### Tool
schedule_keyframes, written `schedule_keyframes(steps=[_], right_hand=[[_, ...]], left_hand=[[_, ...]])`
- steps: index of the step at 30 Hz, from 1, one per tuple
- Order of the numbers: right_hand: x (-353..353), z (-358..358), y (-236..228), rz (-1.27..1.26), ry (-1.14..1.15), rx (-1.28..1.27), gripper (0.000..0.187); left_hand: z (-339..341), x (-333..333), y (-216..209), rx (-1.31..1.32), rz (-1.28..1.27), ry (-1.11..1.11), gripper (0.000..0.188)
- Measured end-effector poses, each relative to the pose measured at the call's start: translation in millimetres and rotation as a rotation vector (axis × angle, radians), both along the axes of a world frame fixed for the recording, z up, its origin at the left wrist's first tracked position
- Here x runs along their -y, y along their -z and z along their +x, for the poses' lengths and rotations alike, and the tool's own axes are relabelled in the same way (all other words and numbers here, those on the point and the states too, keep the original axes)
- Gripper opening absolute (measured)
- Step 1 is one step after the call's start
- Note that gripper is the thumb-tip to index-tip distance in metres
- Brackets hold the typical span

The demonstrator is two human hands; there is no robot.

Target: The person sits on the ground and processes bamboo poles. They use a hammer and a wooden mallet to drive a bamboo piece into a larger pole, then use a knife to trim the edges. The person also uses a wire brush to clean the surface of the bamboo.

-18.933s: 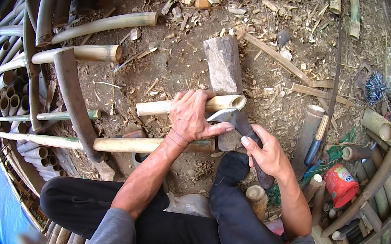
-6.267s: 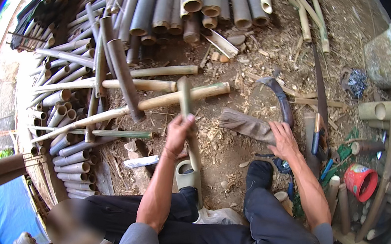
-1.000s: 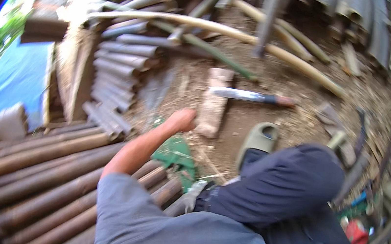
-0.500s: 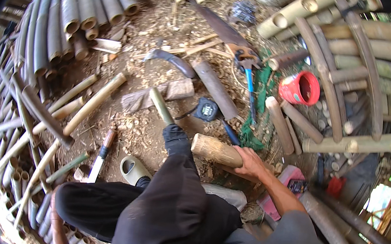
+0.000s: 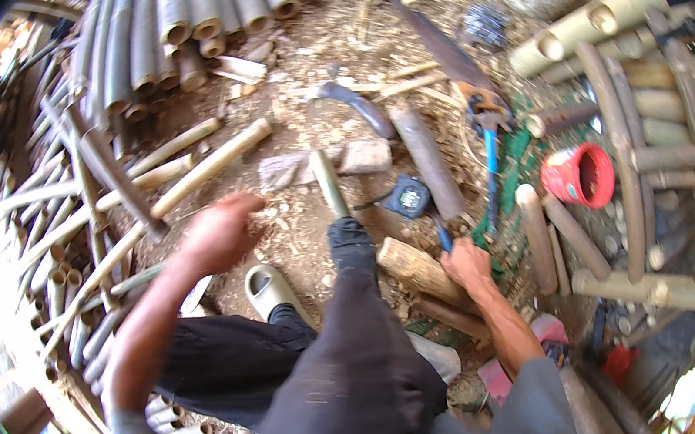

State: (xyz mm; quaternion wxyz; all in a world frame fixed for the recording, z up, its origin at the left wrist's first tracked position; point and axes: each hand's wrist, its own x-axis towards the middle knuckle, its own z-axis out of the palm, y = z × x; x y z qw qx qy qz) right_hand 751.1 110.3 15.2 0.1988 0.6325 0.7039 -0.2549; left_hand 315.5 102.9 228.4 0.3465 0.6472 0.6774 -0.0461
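My right hand is curled round the end of a blue-handled tool, whose other end lies by a black tape measure. Right below that hand is a thick, pale wooden billet. Smeared by motion, my left hand is over the ground on the left; its fingers cannot be made out. Beside its forearm shows a sliver of knife blade, the handle hidden. A short green bamboo piece sticks out from under my dark-socked foot.
Bamboo poles are stacked at the far left. A curved blade, a handsaw and a blue-handled tool lie ahead. A red bucket stands right. A slipper and wood chips are on the ground.
My left hand has come up from beside my knee to over the knife. My right hand has gone from the billet to the blue handle. The view has shifted.
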Motion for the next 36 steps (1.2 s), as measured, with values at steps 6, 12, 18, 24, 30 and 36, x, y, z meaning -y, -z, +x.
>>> schedule_keyframes(steps=[6, 12, 18, 24, 30, 36], right_hand=[[-7.9, -10.9, -124.0, -0.341, 0.298, -0.563, 0.048], [-21.1, -9.7, -127.8, -0.530, 0.662, -1.148, 0.070], [60.9, 27.3, -16.5, -0.007, -0.215, -0.168, 0.094], [2.1, 13.7, -86.8, -0.332, 0.047, -0.315, 0.079], [-70.1, -13.1, -184.9, -0.427, 0.522, -1.162, 0.102], [-94.6, -69.0, -216.2, -0.476, 0.648, -1.479, 0.103]], left_hand=[[156.9, -22.1, 91.1, 0.358, 0.566, 0.489, 0.063], [157.5, -49.8, 94.8, 0.654, 0.443, 0.228, 0.035], [31.0, -75.5, 109.5, 1.003, 0.543, -0.886, 0.036], [-3.0, -60.2, 110.9, 1.325, 0.679, -1.191, 0.018], [22.6, -86.7, 124.4, 1.135, 0.706, -1.104, 0.034], [22.3, -108.7, 116.5, 1.154, 0.790, -1.063, 0.039]])
